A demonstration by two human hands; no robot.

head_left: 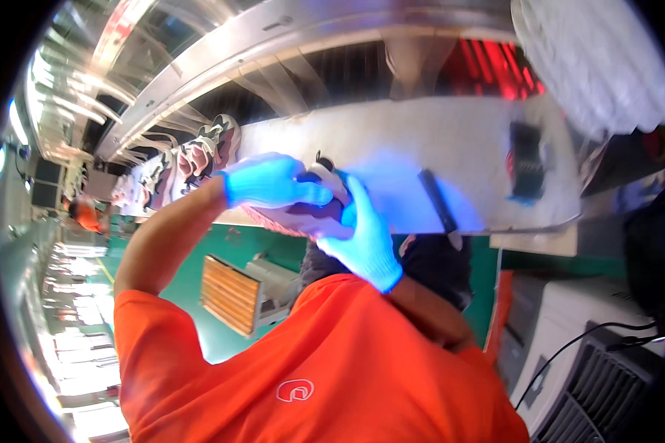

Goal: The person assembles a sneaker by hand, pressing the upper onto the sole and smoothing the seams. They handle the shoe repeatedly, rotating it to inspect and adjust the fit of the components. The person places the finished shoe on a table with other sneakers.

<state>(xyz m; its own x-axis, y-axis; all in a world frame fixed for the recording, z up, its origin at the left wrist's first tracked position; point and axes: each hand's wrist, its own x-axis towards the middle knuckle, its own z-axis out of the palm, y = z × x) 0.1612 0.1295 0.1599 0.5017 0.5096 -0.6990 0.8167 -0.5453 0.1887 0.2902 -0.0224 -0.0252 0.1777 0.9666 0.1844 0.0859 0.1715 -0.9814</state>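
A sneaker (303, 219) in white, dark and mauve tones, with a pinkish sole edge, is at the front edge of the pale workbench. My left hand (273, 184), in a glove that looks bright blue under the light, has its fingers bent over the upper near the opening. My right hand (368, 238), gloved the same way, grips the shoe's right end with thumb and fingers spread around it. Both hands hold the shoe; the parts under the fingers are hidden. A black-handled knife (439, 201) lies to the right, its tip reaching over the bench edge.
More sneakers (207, 151) stand in a row along the bench (288, 133) to the left. A dark object (526, 164) lies at the right end, below a white plastic bag (598, 59). A slatted wooden seat (230, 295) and a pale machine (591, 332) stand nearby.
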